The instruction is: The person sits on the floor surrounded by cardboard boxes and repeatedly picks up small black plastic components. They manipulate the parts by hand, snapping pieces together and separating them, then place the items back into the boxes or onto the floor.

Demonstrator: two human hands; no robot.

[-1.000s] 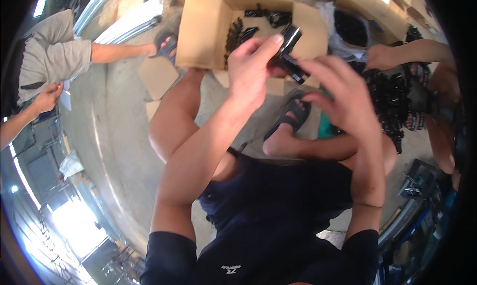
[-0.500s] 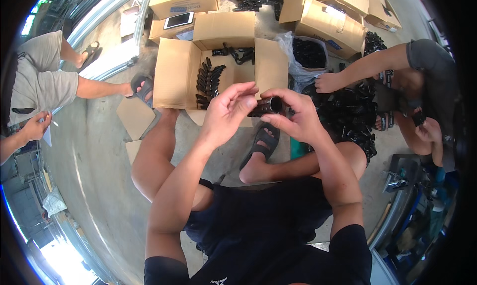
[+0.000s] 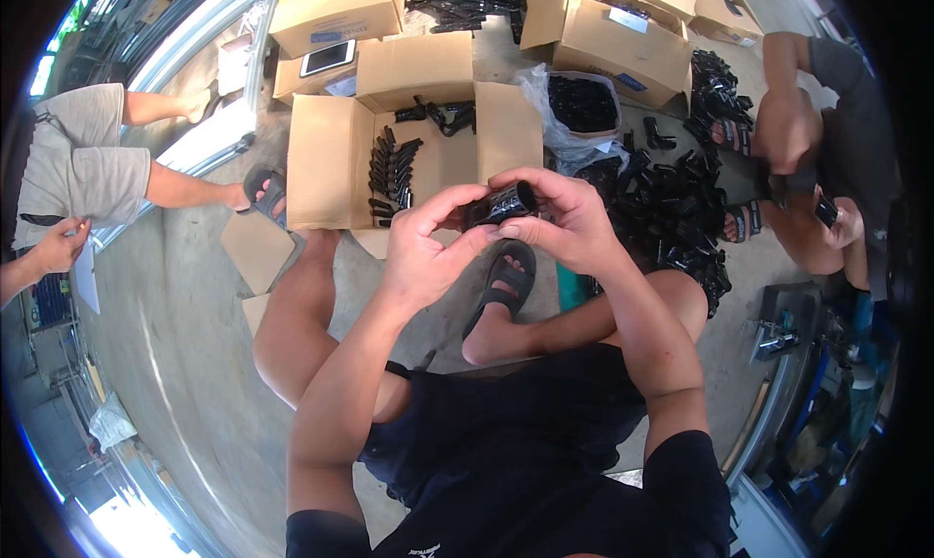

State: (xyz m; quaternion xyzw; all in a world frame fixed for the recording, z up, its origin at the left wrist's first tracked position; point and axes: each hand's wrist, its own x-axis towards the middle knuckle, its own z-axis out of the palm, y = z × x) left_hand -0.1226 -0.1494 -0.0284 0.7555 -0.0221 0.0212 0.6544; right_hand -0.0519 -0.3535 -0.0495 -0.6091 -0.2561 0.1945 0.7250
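Between my two hands is a glossy black tubular part (image 3: 500, 206), held in the air above my foot. My left hand (image 3: 443, 232) is closed on its left end with thumb and fingers. The right end is pinched by my right hand (image 3: 559, 217), thumb below and index finger above. Just beyond the hands stands an open cardboard box (image 3: 326, 149). Inside it, a stacked row of black parts (image 3: 392, 169) lies along the left, with a few more black parts (image 3: 449, 117) at the back.
A pile of black parts (image 3: 671, 208) lies on the floor to the right, near a plastic-lined tub (image 3: 584, 106). More boxes (image 3: 623, 52) and a tablet (image 3: 328, 58) are farther back. One person (image 3: 88, 159) sits at left; another (image 3: 846, 120) works at right.
My left fingers have closed onto the tubular part, which now shows more of its side. The co-worker's hand at right has drawn back from the pile. The view has shifted slightly.
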